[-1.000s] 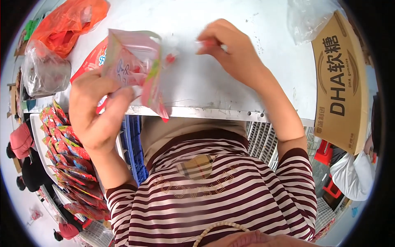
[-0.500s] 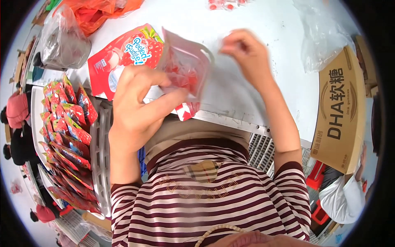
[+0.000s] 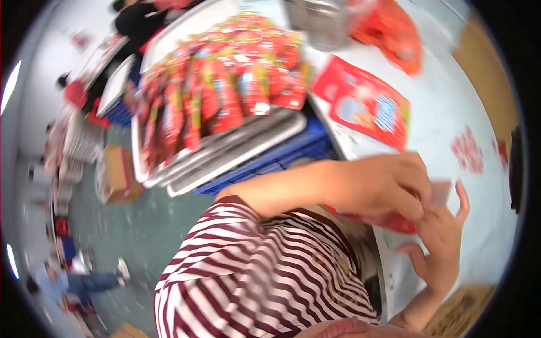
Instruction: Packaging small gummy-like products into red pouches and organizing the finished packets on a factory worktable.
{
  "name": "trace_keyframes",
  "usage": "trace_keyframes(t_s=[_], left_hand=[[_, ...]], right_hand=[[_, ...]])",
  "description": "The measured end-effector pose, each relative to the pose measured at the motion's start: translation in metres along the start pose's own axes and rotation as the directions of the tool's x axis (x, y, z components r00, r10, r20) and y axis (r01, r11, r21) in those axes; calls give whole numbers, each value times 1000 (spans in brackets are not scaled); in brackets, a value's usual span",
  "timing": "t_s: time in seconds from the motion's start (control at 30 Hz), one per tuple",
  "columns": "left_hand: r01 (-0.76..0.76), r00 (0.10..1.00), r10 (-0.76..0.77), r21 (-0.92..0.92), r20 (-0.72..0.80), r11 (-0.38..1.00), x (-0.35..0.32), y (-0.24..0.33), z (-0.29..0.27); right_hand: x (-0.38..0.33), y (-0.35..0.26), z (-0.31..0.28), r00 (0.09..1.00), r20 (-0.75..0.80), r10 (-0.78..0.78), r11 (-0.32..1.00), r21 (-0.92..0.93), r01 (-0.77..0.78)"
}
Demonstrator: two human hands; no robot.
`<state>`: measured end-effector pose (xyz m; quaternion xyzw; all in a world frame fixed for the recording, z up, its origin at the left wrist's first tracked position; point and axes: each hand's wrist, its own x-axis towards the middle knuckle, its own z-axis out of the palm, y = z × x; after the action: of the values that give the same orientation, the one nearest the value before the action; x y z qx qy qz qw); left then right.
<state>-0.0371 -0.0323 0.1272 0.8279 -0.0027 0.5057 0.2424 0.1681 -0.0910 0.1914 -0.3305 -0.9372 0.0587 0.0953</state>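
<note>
My left hand (image 3: 383,183) is closed at the top of a red candy pouch (image 3: 397,221) near the table's front edge. Much of that pouch is hidden behind the hand; a pale part of it shows between my two hands. My right hand (image 3: 442,245) is right beside it, thumb and an outer finger spread wide, the other fingers against the pouch's mouth. Another red pouch (image 3: 366,101) lies flat on the table just beyond my left hand. Small pinkish-red wrapped candies (image 3: 468,149) lie loose farther right.
On my left, a white tray (image 3: 290,121) full of standing red pouches (image 3: 225,84) rests above a blue crate (image 3: 270,152). A clear container (image 3: 321,25) and an orange plastic bag (image 3: 389,36) sit at the table's far end. A cardboard box (image 3: 121,174) and another person (image 3: 73,281) are farther off.
The view has swung left, bringing the tray and floor into sight. My right hand has come in from apart to the pouch. My left hand stays on the pouch.
</note>
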Motion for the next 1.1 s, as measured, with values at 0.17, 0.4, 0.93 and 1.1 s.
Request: trace_keyframes(t_s=[0.17, 0.4, 0.93, 1.1], left_hand=[[42, 999, -41, -52, 27, 998, -19, 30, 0], [477, 854, -515, -290, -69, 830, -48, 76, -37], [604, 506, -775, -486, -379, 632, -78, 82, -28], [671, 447, -853, -531, -268, 518, -72, 81, -28]], right_hand=[[9, -19, 41, 1000, 6, -23, 936, 352, 19], [52, -33, 20, 968, -133, -213, 969, 95, 227], [63, -30, 57, 617, -674, 406, 863, 506, -15], [44, -8, 77, 828, -199, 524, 454, 888, -73]])
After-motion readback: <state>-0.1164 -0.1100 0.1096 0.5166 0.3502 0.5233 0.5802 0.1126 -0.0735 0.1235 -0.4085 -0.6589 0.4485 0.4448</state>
